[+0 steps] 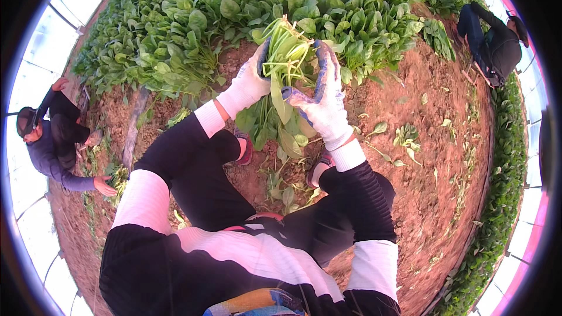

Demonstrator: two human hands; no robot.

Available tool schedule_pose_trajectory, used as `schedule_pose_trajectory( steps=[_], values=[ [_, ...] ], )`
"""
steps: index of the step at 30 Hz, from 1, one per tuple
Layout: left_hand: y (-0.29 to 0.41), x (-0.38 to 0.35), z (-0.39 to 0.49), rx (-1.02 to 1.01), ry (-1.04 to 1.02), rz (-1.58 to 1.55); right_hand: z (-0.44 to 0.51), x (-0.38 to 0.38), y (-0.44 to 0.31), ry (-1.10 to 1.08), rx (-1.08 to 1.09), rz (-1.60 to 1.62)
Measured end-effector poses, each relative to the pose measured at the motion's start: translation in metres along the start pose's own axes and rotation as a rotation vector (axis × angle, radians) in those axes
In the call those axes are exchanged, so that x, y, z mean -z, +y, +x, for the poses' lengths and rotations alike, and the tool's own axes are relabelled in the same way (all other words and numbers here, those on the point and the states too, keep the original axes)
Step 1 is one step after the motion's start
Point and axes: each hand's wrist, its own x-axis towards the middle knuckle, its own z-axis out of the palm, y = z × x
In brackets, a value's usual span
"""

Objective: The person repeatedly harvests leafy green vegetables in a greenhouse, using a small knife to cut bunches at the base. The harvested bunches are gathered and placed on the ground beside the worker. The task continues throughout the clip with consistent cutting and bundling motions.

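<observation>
In front of me I hold up a bunch of spinach, its pale cut stem ends at the top and its leaves hanging down. My left hand, in a white knit glove with a dark blue coated palm, grips the bunch from the left side. My right hand, in a matching glove, is at the bunch's right side. Its thumb and fingers are spread apart, and the fingertips come close to the stems; whether they touch is unclear. A long loose leaf droops down the front of the bunch.
Dense growing spinach fills the ground ahead. Spinach leaves are scattered on the reddish soil to the right. One person crouches at the left beside cut greens; another person sits at the far right. A wooden strip lies left.
</observation>
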Motion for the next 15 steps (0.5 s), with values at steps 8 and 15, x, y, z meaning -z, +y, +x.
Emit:
schedule_pose_trajectory(
  steps=[8, 15],
  values=[
    [0.002, -0.020, -0.017, 0.059, -0.236, -0.275, 0.009, -0.016, -0.009, 0.244, -0.286, 0.750],
    [-0.007, -0.028, -0.020, 0.118, -0.127, -0.115, 0.006, -0.013, -0.003, 0.209, -0.296, 1.086]
  ],
)
